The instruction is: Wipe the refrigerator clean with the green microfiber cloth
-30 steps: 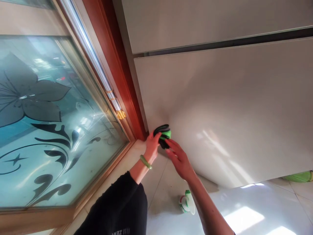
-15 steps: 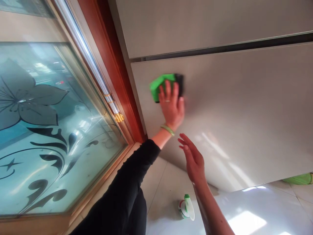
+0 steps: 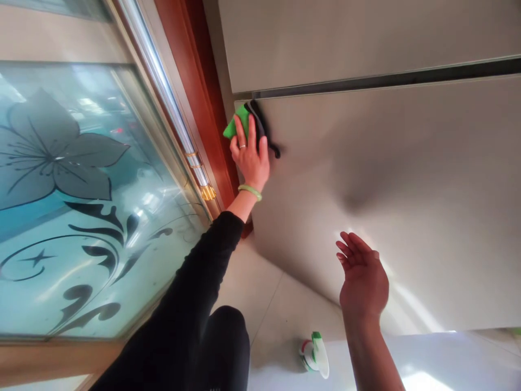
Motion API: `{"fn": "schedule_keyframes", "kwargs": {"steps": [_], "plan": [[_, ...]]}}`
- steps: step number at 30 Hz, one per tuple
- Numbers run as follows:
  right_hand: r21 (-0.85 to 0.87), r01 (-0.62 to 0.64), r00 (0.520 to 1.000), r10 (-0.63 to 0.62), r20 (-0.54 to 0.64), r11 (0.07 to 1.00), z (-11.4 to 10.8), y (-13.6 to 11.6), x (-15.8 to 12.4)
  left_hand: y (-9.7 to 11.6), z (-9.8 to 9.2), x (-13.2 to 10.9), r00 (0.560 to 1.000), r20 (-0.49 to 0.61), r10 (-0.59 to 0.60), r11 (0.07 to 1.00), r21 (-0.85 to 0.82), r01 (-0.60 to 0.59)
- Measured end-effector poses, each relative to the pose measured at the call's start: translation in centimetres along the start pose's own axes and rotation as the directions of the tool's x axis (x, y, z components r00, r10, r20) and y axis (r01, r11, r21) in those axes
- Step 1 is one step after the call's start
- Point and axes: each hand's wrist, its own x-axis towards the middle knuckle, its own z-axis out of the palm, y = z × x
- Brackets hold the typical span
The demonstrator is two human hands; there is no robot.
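Observation:
My left hand [image 3: 251, 155], with a ring and a pale green bangle, presses a folded green and black cleaning cloth [image 3: 241, 123] flat against a smooth grey door panel [image 3: 309, 163]. The cloth lies at the panel's upper left corner, its green end reaching past the edge toward the red-brown frame. A dark end of it trails to the right of my thumb. Lower and to the right, my right hand [image 3: 362, 277] hangs in front of the same panel, palm turned up, fingers loosely extended with nothing in them.
A white and green spray bottle [image 3: 315, 355] stands on the tiled floor [image 3: 264, 293] below my hands. On the left is a glass door [image 3: 163, 277] with a flower pattern, beside a red-brown frame [image 3: 191, 70]. A dark gap [image 3: 366, 81] separates the panel from another above.
My left hand has slid the cloth left and slightly up to the panel's corner. My right hand has moved right and turned its palm upward. The view has shifted a little.

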Motion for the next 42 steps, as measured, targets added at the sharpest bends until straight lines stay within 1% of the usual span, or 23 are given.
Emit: {"fn": "schedule_keyframes", "kwargs": {"steps": [1, 3, 4, 5, 7, 8, 9, 10, 12, 14, 16, 18, 21, 23, 25, 27, 32, 34, 35, 36, 38, 40, 42], "plan": [[0.007, -0.026, 1.000, 0.026, 0.008, 1.000, 0.2, 0.3, -0.1, -0.2, 0.2, -1.2, 1.000, -0.004, -0.025, 1.000, 0.013, 0.025], [0.014, -0.069, 0.997, 0.069, 0.032, 0.997, 0.8, 0.8, -0.5, 0.7, 0.6, -4.6, 0.997, 0.067, 0.039, 0.998, 0.040, -0.042], [0.010, -0.079, 0.996, 0.079, 0.045, 0.997, 1.0, 1.1, -0.6, 1.7, 0.8, -6.4, 0.983, 0.131, 0.126, 0.990, 0.051, -0.133], [0.002, -0.079, 0.995, 0.078, 0.057, 0.997, 1.3, 1.3, -0.7, 2.8, 0.9, -7.9, 0.945, 0.199, 0.258, 0.961, 0.049, -0.273], [-0.014, -0.065, 0.995, 0.065, 0.070, 0.998, 1.5, 1.7, -0.8, 5.0, 1.0, -9.1, 0.768, 0.321, 0.554, 0.815, -0.023, -0.578], [-0.017, -0.060, 0.996, 0.061, 0.067, 0.998, 1.5, 1.8, -0.7, 5.9, 1.0, -8.7, 0.691, 0.339, 0.638, 0.746, -0.050, -0.664], [-0.019, -0.059, 0.997, 0.060, 0.058, 0.998, 1.4, 1.9, -0.5, 6.4, 0.9, -7.7, 0.656, 0.330, 0.679, 0.708, -0.059, -0.703], [-0.019, -0.060, 0.997, 0.061, 0.047, 0.998, 1.3, 1.9, -0.4, 6.7, 0.9, -6.1, 0.675, 0.298, 0.675, 0.717, -0.047, -0.696], [-0.026, -0.065, 0.998, 0.065, 0.025, 0.998, 1.0, 1.9, 0.0, 6.2, 0.8, -2.4, 0.802, 0.209, 0.560, 0.822, -0.013, -0.570], [-0.041, -0.067, 0.998, 0.067, 0.010, 0.997, 0.7, 1.7, 0.2, 4.7, 0.8, 0.7, 0.921, 0.124, 0.369, 0.929, -0.030, -0.368], [-0.049, -0.074, 0.997, 0.074, 0.002, 0.996, 0.4, 1.7, 0.4, 2.7, 0.9, 1.6, 0.984, 0.053, 0.173, 0.982, -0.092, -0.167], [-0.045, -0.078, 0.997, 0.078, 0.011, 0.996, 0.4, 1.7, 0.4, 0.6, 1.1, -0.1, 1.000, 0.004, 0.017, 0.988, -0.155, -0.016], [-0.037, -0.079, 0.996, 0.080, 0.042, 0.996, 0.5, 2.0, 0.2, -1.8, 1.2, -5.5, 0.994, 0.008, -0.111, 0.978, -0.179, 0.111], [-0.033, -0.094, 0.994, 0.095, 0.054, 0.995, 0.6, 2.2, 0.1, -2.7, 1.0, -8.6, 0.990, 0.082, -0.112, 0.980, -0.153, 0.123], [-0.029, -0.109, 0.992, 0.110, 0.060, 0.994, 0.7, 2.3, 0.0, -3.1, 0.8, -9.3, 0.986, 0.149, -0.074, 0.986, -0.139, 0.095], [-0.030, -0.110, 0.992, 0.111, 0.066, 0.994, 0.7, 2.4, 0.0, -2.9, 0.5, -7.2, 0.988, 0.150, -0.022, 0.988, -0.147, 0.044], [-0.051, -0.102, 0.994, 0.104, 0.036, 0.994, 0.8, 2.6, 0.3, -2.0, 0.0, 3.2, 0.993, 0.010, 0.121, 0.987, -0.112, -0.119], [-0.059, -0.105, 0.994, 0.107, 0.021, 0.993, 0.9, 2.8, 0.4, -2.5, 0.3, 5.1, 0.993, 0.024, 0.119, 0.989, -0.090, -0.116], [-0.062, -0.107, 0.994, 0.108, 0.016, 0.992, 1.0, 2.8, 0.4, -2.9, 0.6, 5.2, 0.993, 0.033, 0.111, 0.990, -0.094, -0.107], [-0.065, -0.105, 0.994, 0.106, 0.015, 0.992, 1.1, 2.9, 0.4, -3.4, 1.0, 4.6, 0.994, 0.041, 0.099, 0.990, -0.109, -0.094], [-0.069, -0.095, 0.995, 0.097, 0.029, 0.993, 1.3, 3.1, 0.3, -4.5, 1.8, 1.6, 0.998, 0.050, 0.046, 0.986, -0.160, -0.038], [-0.077, -0.085, 0.995, 0.089, 0.047, 0.993, 1.5, 3.4, 0.1, -5.5, 2.5, -3.4, 0.996, 0.063, -0.058, 0.978, -0.195, 0.069], [-0.094, -0.085, 0.994, 0.091, 0.059, 0.992, 1.6, 3.7, -0.1, -6.3, 2.9, -9.6, 0.978, 0.081, -0.192, 0.962, -0.183, 0.204]]}}
